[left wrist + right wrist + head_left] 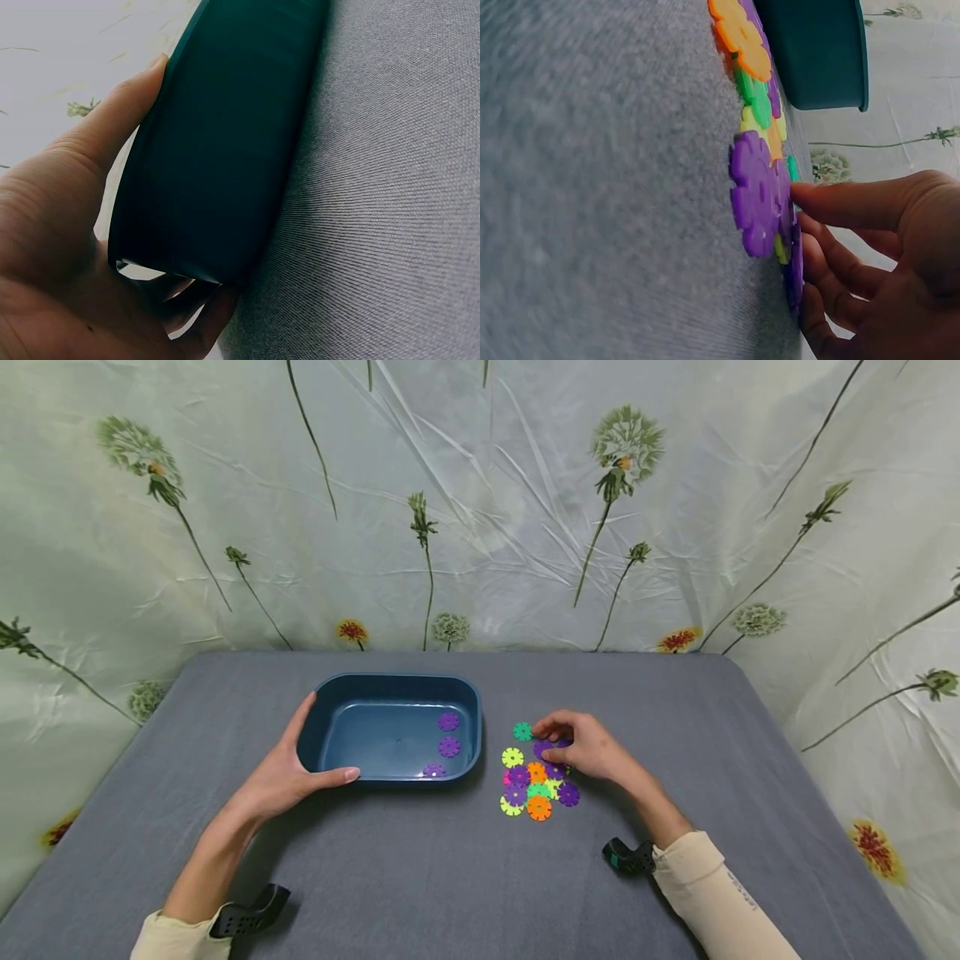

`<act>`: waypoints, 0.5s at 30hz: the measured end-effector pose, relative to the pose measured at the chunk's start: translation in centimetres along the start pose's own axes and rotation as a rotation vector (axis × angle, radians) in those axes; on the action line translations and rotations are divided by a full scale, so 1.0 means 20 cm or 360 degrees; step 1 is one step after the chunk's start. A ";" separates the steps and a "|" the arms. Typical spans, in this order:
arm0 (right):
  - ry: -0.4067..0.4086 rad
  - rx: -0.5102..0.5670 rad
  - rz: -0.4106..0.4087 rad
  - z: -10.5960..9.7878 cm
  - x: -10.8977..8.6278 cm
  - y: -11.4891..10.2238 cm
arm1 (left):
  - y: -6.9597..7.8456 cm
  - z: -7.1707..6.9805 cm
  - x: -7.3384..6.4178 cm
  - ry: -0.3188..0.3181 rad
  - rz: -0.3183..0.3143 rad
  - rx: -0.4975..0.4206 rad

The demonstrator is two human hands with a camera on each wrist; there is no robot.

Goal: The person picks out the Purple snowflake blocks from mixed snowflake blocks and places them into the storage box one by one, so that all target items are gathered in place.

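A blue plastic tub [390, 780] stands on the table with purple notched discs [448, 722] along its right side. My left hand [279, 774] grips the tub's left end, the thumb over the near rim and the other fingers round the far side. Right of the tub lies a loose cluster of flower-shaped notched discs in purple, orange [538, 808], green and yellow. My right hand [588, 747] is over the cluster's far side, thumb and bent fingertips at the edges of a purple disc [542, 749]. The hand partly hides other purple discs.
A grey cloth [420, 877] covers the table. Behind it hangs a pale curtain [495, 527] with a dandelion print. A green disc [522, 732] lies at the far edge of the cluster, close to the right fingertips. Black wrist mounts [251, 912] sit on both forearms.
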State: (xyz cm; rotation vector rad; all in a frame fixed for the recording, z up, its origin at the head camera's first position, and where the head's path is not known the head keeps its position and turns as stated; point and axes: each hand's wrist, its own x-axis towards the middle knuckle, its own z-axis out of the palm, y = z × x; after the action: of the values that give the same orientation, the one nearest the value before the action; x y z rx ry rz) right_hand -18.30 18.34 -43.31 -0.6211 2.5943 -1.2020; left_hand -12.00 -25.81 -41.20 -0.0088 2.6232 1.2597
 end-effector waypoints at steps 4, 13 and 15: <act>-0.0012 -0.0034 0.0037 0.00 0.01 -0.01 | 0.00 0.00 0.00 0.0003 0.0003 0.0006; -0.0029 -0.0037 0.0061 0.00 0.01 -0.02 | 0.00 0.00 -0.01 0.0012 0.0007 0.0005; -0.0024 -0.0037 0.0044 0.00 0.01 -0.03 | 0.00 0.00 -0.01 0.0013 0.0007 0.0005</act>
State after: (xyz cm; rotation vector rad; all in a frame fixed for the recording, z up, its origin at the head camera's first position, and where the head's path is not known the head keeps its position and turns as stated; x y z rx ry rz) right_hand -18.38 17.97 -42.87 -0.5941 2.5990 -1.1561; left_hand -11.88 -25.74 -41.16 -0.0079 2.6335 1.2591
